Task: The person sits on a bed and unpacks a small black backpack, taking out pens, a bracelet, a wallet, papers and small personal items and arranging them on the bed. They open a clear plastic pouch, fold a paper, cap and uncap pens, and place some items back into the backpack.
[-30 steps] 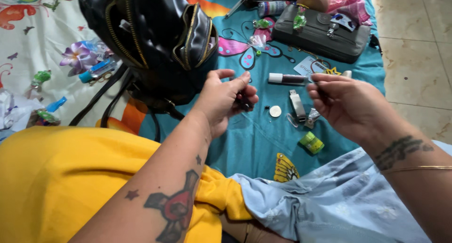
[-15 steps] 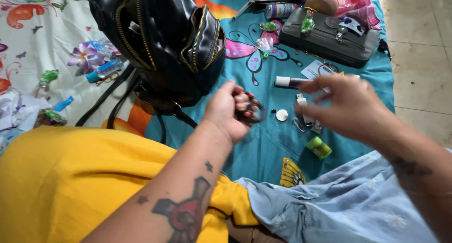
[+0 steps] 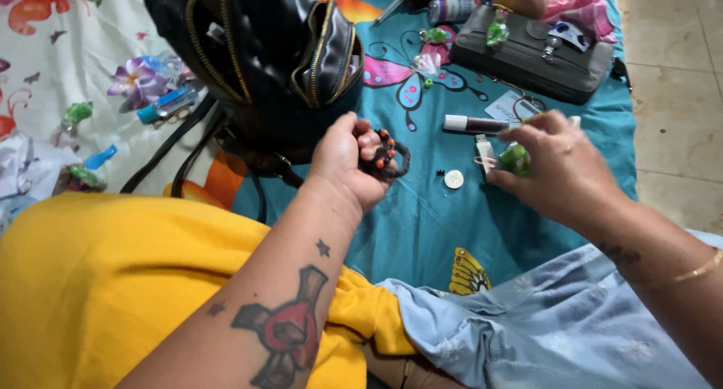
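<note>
My left hand (image 3: 348, 163) is closed around a dark ring-shaped hair tie (image 3: 389, 154) with small orange beads, right beside the open black backpack (image 3: 260, 54). My right hand (image 3: 557, 167) pinches a small green wrapped sweet (image 3: 515, 159) just above the teal butterfly cloth (image 3: 422, 231). A white coin-like disc (image 3: 453, 179) lies on the cloth between both hands. A dark tube with a white cap (image 3: 473, 124) lies just beyond my right fingers.
A grey wallet-style pouch (image 3: 527, 57) with small items on it lies at the far right of the cloth. Wrapped sweets and a blue lighter (image 3: 162, 104) are scattered on the flowered sheet at left. Tiled floor (image 3: 670, 95) runs along the right.
My right hand has reached down and picked up the green sweet from the cloth. My left hand has curled tighter around the beaded hair tie and shifted slightly toward the backpack.
</note>
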